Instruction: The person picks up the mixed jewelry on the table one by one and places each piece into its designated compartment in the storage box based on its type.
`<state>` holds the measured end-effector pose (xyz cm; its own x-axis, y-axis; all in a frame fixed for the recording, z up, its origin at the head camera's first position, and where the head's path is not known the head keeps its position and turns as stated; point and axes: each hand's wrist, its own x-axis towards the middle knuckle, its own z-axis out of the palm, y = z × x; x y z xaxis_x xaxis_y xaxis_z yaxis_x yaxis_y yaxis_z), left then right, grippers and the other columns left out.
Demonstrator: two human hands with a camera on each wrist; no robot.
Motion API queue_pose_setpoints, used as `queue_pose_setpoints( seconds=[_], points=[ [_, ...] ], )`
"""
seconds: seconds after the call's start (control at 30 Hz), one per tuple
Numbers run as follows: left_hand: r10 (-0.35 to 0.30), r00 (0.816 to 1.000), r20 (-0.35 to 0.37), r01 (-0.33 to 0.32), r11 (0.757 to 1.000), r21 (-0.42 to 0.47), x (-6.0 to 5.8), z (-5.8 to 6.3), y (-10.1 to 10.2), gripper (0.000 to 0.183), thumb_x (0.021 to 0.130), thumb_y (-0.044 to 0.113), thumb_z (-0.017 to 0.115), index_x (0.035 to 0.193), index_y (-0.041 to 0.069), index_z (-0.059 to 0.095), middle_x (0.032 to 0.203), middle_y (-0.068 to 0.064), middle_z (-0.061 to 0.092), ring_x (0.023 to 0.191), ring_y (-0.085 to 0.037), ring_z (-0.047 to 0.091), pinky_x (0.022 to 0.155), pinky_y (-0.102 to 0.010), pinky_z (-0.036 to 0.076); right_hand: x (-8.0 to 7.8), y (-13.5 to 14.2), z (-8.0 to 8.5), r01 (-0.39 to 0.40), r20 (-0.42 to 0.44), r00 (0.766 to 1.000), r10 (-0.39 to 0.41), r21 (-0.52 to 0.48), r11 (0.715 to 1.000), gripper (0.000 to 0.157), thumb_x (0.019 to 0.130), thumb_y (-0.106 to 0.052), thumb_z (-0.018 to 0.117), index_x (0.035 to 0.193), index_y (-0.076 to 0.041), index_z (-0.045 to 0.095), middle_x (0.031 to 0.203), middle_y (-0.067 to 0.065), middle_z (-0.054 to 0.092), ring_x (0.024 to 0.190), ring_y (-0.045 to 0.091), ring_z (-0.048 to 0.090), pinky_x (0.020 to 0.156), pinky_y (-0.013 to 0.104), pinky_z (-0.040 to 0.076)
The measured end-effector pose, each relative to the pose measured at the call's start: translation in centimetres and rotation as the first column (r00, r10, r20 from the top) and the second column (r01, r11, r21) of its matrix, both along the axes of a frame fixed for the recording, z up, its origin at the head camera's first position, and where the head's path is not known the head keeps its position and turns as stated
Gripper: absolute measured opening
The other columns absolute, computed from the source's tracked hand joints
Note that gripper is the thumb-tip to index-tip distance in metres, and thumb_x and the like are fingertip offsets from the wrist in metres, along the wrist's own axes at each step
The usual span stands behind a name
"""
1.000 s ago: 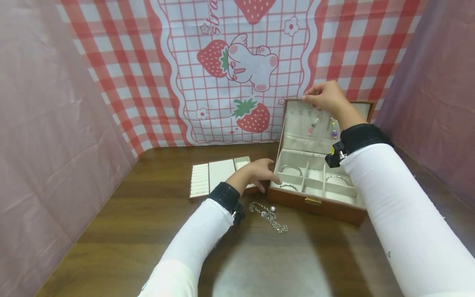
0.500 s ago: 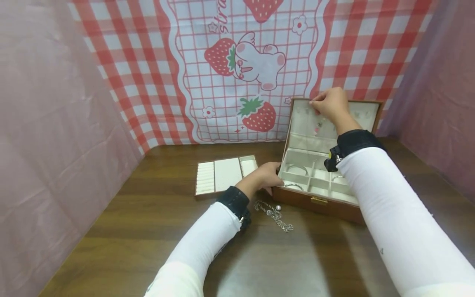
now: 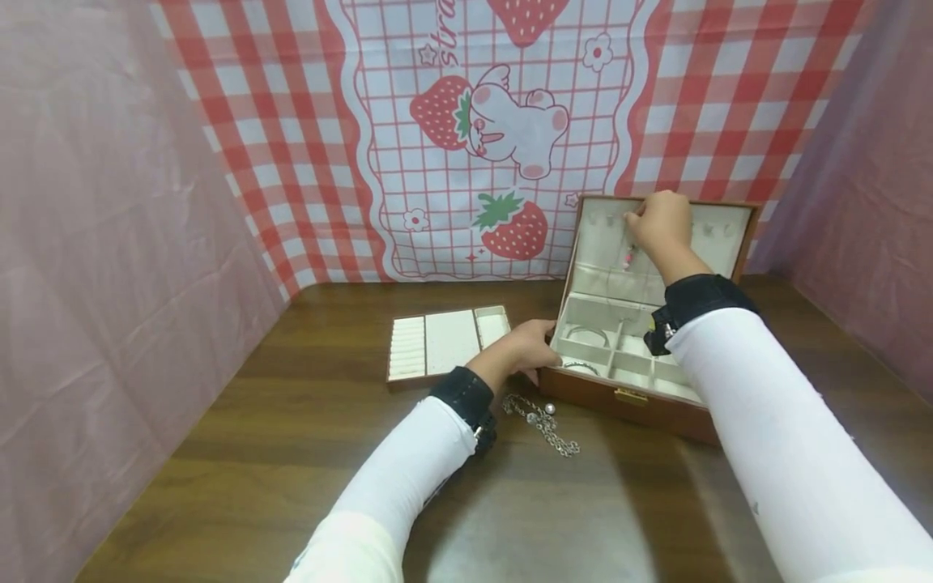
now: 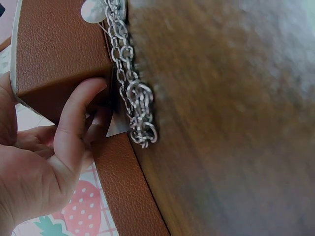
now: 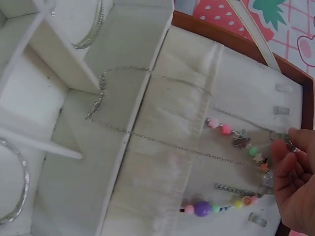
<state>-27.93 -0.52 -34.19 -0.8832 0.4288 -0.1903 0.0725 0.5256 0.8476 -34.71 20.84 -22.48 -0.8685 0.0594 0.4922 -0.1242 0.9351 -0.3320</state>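
Observation:
My left hand point(image 3: 528, 344) grips the left side of an open brown jewelry box point(image 3: 590, 395); its thumb lies over the rim, as the left wrist view also shows. Up at the raised lid, my right hand point(image 3: 662, 227) pinches a thin silver necklace point(image 5: 172, 145) close to the lid's small hooks point(image 5: 282, 110). The chain hangs in a long loop over the fabric pocket point(image 5: 162, 177), down to the compartments. A colorful beaded strand point(image 5: 202, 209) hangs in the lid near those fingers. Silver bangles point(image 5: 24, 182) lie in the compartments, partly hidden by my right arm in the head view.
A chunky silver chain point(image 3: 543, 421) with a pearl point(image 4: 93, 11) lies on the wooden table point(image 3: 291, 453), in front of the box's left corner. Left of the box is a shallow tray point(image 3: 448, 340) with ring rolls. A strawberry-print cloth point(image 3: 466, 186) hangs behind.
My left hand has moved right and taken hold of the box's side. My right hand has come down from the lid's top edge to its hooks, still with the necklace.

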Motion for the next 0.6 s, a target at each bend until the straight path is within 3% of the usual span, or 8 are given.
queue_pose_setpoints(
  seconds=[0.07, 0.1, 0.23, 0.33, 0.6],
  points=[
    [0.004, 1.000, 0.005, -0.004, 1.000, -0.002, 0.0, 0.0, 0.0, 0.072, 0.080, -0.008, 0.066, 0.147, 0.007, 0.042, 0.115, -0.016, 0.056, 0.072, -0.028, 0.064, 0.050, -0.041, 0.058, 0.3, 0.2, -0.3, -0.009, 0.003, 1.000, 0.009, -0.001, 1.000, 0.032, 0.095, -0.017, 0.059, 0.088, 0.012, 0.072, 0.092, 0.027, 0.069, 0.092, 0.045, 0.060, 0.083, 0.055, 0.049],
    [0.007, 1.000, 0.007, -0.007, 1.000, -0.001, 0.0, 0.0, 0.0, 0.073, 0.080, -0.008, 0.066, 0.147, 0.008, 0.041, 0.114, -0.016, 0.056, 0.073, -0.028, 0.064, 0.050, -0.041, 0.058, 0.3, 0.4, -0.4, -0.023, -0.007, 1.000, 0.023, 0.008, 1.000, 0.031, 0.095, -0.017, 0.060, 0.087, 0.011, 0.072, 0.091, 0.027, 0.069, 0.090, 0.045, 0.061, 0.082, 0.055, 0.049],
    [0.006, 1.000, 0.006, -0.006, 1.000, 0.007, 0.1, 0.0, 0.0, 0.071, 0.080, -0.008, 0.066, 0.146, 0.007, 0.043, 0.112, -0.014, 0.057, 0.077, -0.030, 0.065, 0.050, -0.041, 0.058, 0.5, 1.0, -1.0, -0.072, -0.016, 0.997, 0.072, 0.003, 0.997, 0.031, 0.092, -0.014, 0.061, 0.071, 0.007, 0.070, 0.068, 0.019, 0.066, 0.072, 0.038, 0.060, 0.071, 0.051, 0.048],
    [0.005, 1.000, 0.005, -0.005, 1.000, 0.016, 0.2, 0.1, 0.0, 0.068, 0.080, -0.009, 0.065, 0.144, 0.005, 0.045, 0.109, -0.013, 0.057, 0.078, -0.030, 0.065, 0.050, -0.041, 0.058, 0.5, 1.3, -1.2, -0.083, 0.004, 0.997, 0.083, -0.002, 0.997, 0.031, 0.091, -0.012, 0.060, 0.067, 0.004, 0.070, 0.062, 0.014, 0.065, 0.067, 0.034, 0.059, 0.067, 0.048, 0.048],
    [0.012, 1.000, 0.012, -0.012, 1.000, 0.027, 0.3, 0.1, 0.0, 0.069, 0.080, -0.009, 0.065, 0.145, 0.004, 0.043, 0.108, -0.015, 0.057, 0.078, -0.032, 0.066, 0.050, -0.041, 0.058, 1.0, 1.6, -1.0, -0.080, 0.078, 0.994, 0.081, -0.013, 0.997, 0.025, 0.089, -0.012, 0.059, 0.094, 0.009, 0.071, 0.096, 0.026, 0.068, 0.088, 0.042, 0.060, 0.076, 0.054, 0.049]
  ],
)
